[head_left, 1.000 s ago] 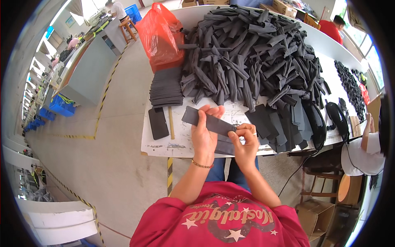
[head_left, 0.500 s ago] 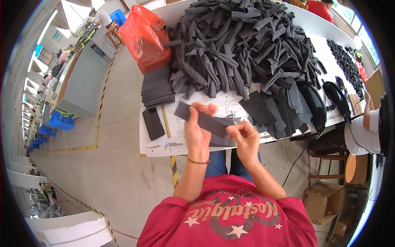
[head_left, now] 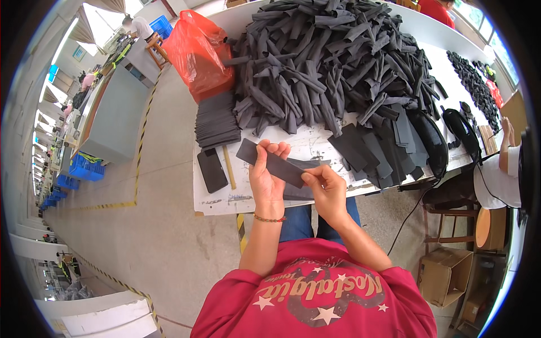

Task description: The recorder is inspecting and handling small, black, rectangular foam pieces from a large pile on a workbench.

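A dark grey fabric strip (head_left: 280,167) stretches slantwise between my hands, above the near edge of the white table (head_left: 217,205). Its left part lies in my left hand (head_left: 265,183), thumb on top and fingers behind. My right hand (head_left: 328,194) pinches the lower right end between thumb and fingertips. Beneath the hands, more dark fabric (head_left: 297,192) rests at the table edge, partly hidden. A fan of flat dark pieces (head_left: 369,152) lies to the right. On the left sits a neat stack of dark strips (head_left: 216,121).
A large heap of rolled dark fabric pieces (head_left: 327,67) covers the table's far part. Beside it stands a red plastic bag (head_left: 197,53). A black phone (head_left: 212,170) and a thin yellowish stick (head_left: 229,167) lie left. Black mesh items (head_left: 429,143) and another person's arm (head_left: 508,149) are right.
The strip has shifted slightly left and flattened out. My right hand has moved a little left and down, and its pinch on the strip's end is now plainer.
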`<action>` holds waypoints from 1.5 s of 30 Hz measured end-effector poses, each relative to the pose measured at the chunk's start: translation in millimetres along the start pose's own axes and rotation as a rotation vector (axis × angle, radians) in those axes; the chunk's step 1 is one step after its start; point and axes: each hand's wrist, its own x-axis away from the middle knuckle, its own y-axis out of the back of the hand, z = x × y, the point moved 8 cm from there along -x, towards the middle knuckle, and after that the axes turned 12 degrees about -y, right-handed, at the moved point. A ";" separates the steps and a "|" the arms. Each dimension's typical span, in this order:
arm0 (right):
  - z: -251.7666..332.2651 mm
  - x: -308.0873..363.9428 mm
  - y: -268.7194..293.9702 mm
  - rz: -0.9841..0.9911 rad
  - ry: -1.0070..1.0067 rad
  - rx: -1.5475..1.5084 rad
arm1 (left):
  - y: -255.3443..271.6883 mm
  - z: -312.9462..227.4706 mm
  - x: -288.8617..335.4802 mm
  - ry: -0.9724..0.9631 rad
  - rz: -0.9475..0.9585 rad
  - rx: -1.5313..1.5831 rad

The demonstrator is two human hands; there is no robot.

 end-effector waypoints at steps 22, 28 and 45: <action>48.1 14.1 3.4 -0.275 0.704 0.488 | -4.1 7.6 25.8 0.185 0.038 -0.264; 31.2 6.6 4.4 -0.262 0.747 0.600 | 9.4 10.0 47.0 0.232 0.032 -0.582; -55.9 -26.9 18.1 0.089 -0.343 -0.441 | 13.0 34.9 52.6 0.388 0.270 -0.856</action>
